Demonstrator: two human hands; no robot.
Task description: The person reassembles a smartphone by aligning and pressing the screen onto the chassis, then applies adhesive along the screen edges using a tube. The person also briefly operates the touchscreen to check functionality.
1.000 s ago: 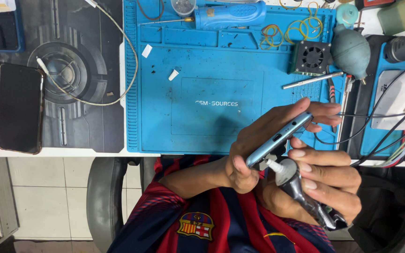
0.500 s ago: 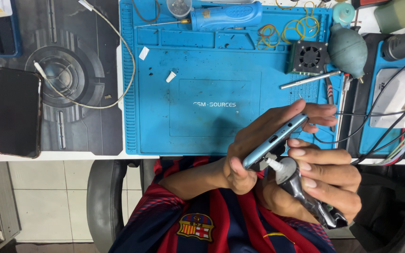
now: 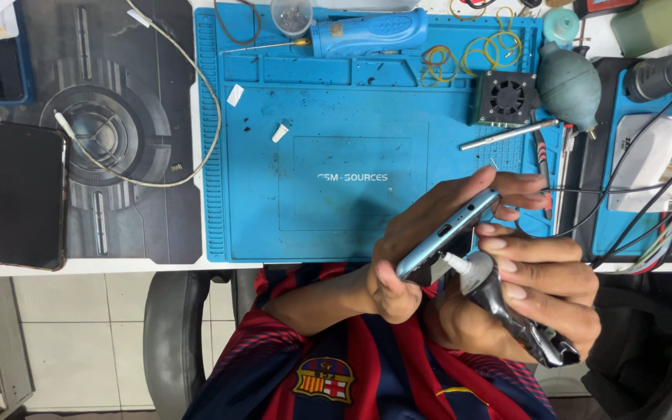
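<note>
Left hand [image 3: 398,268]: clamped on blue phone [image 3: 446,233], lower right, tilted.
Right hand [image 3: 542,284]: we squeeze glue tube [image 3: 507,307], nozzle touching phone edge.
Risk: excess glue smears, phone slips w/ tilt.

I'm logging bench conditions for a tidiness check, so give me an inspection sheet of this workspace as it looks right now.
Surface: blue work mat on a white bench, dark mat to its left.
Job's things: light blue phone held edge-up; squeezed dark tube, its white nozzle at the phone's edge.
Clutter: blue electric screwdriver, rubber bands, small fan, green air blower, metal rod, black phone.
Hands: left hand grips the phone; right hand grips the tube.
Cables: white cable looping over the dark mat; black wires at right.
Surroundings: tiled floor, grey chair.
</note>
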